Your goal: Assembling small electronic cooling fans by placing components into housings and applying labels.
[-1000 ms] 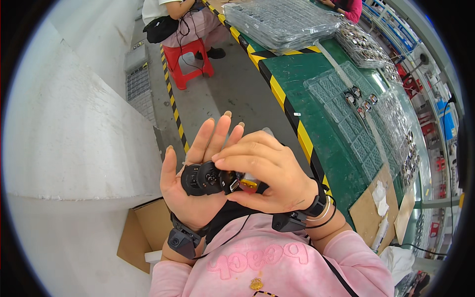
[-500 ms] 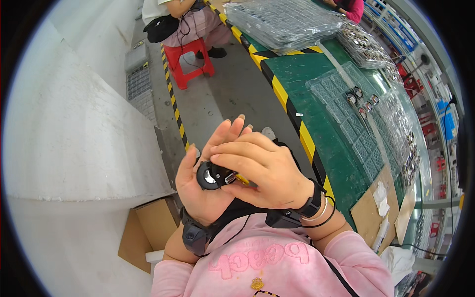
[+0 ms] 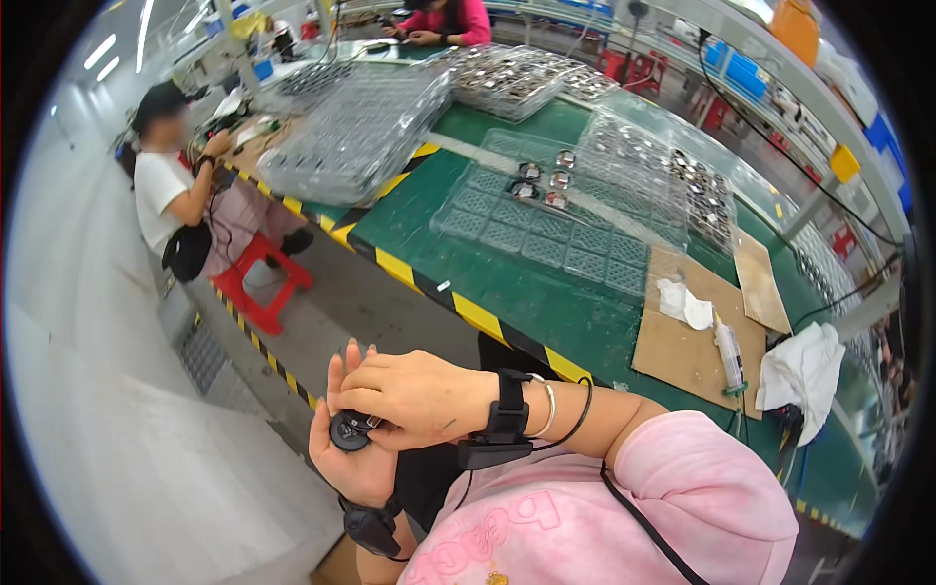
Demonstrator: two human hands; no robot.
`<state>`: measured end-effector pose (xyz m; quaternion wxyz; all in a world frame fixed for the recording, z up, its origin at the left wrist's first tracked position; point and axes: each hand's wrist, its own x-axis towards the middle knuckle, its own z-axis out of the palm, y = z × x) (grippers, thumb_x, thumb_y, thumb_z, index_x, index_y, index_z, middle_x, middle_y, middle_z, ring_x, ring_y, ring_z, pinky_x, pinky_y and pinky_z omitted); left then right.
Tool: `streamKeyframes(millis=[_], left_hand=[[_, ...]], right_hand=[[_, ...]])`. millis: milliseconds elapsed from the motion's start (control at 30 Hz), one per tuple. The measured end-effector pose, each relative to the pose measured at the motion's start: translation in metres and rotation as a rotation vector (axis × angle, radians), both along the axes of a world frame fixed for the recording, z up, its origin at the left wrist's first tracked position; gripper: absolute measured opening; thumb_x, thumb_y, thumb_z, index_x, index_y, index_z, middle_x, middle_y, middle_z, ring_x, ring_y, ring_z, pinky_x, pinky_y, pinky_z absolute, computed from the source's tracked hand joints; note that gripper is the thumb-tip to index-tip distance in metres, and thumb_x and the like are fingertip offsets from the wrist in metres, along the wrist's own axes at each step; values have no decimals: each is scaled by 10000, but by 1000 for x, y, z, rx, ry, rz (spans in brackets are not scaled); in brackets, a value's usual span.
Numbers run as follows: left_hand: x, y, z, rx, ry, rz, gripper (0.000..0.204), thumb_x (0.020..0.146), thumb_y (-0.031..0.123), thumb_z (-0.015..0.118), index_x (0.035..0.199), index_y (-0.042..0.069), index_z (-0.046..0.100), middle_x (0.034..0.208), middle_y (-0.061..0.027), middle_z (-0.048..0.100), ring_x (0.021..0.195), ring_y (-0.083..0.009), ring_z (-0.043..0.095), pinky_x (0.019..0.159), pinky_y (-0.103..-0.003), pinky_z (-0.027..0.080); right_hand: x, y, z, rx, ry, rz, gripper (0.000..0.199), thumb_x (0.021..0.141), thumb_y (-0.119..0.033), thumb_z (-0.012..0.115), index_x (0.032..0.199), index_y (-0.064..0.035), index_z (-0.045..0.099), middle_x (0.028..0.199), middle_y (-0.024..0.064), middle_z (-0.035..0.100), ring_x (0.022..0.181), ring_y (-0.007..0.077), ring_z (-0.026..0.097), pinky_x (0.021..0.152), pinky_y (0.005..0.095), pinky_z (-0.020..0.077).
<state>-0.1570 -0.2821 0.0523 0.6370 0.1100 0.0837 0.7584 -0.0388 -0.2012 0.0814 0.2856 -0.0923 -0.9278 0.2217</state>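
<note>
A small round black part [image 3: 348, 432] with a metal bit at its side sits between my hands. My left hand [image 3: 356, 473] cups it from below, palm up, with the fingertips showing beyond. From above, my right hand [image 3: 419, 398] bends its fingers over the part and grips its side; the fingers hide some of it. Both hands are held in the air off the front edge of the green table [image 3: 409, 234]. On the table, a clear compartment tray [image 3: 541, 239] bears several small round parts [image 3: 558, 180] in its far cells.
Bagged clear trays [image 3: 351, 127] are stacked at the far left. Cardboard [image 3: 668, 346] at right bears tissue [image 3: 685, 302] and a syringe [image 3: 729, 359], beside a white cloth [image 3: 801, 370]. A co-worker [image 3: 175, 195] sits on a red stool [image 3: 258, 283]; another person [image 3: 444, 24] works farther back.
My view has swung right and up, showing more table and the co-worker. My hands now appear lower and farther left. The black part shows a duller face, still held by both hands.
</note>
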Motion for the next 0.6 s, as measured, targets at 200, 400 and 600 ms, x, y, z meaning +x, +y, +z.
streamKeyframes(millis=[200, 400, 600], left_hand=[[6, 30, -5, -65, -14, -140, 458, 940, 210, 354, 1336, -16, 397, 1437, -147, 348, 1349, -261, 291, 1104, -415, 259], [11, 67, -24, -209, -205, -367, 292, 939, 118, 447, 1196, -7, 505, 1200, -98, 555, 1101, -179, 528, 970, -342, 429], [40, 95, -28, -318, -48, -495, 274, 959, 150, 439, 1175, 9, 531, 1130, -68, 573, 1033, -158, 547, 920, -326, 457]], right_hand=[[15, 17, 0, -172, -27, -160, 266, 768, -203, 641, 972, -49, 568, 903, 104, 586, 866, 290, 569, 731, 378, 489], [38, 38, -24, -12, 162, -380, 212, 840, -185, 607, 1016, -67, 597, 929, 92, 609, 842, 285, 584, 719, 375, 488], [74, 42, -30, -179, 228, -597, 179, 857, -186, 581, 995, -84, 633, 933, 79, 625, 819, 286, 596, 714, 371, 488]])
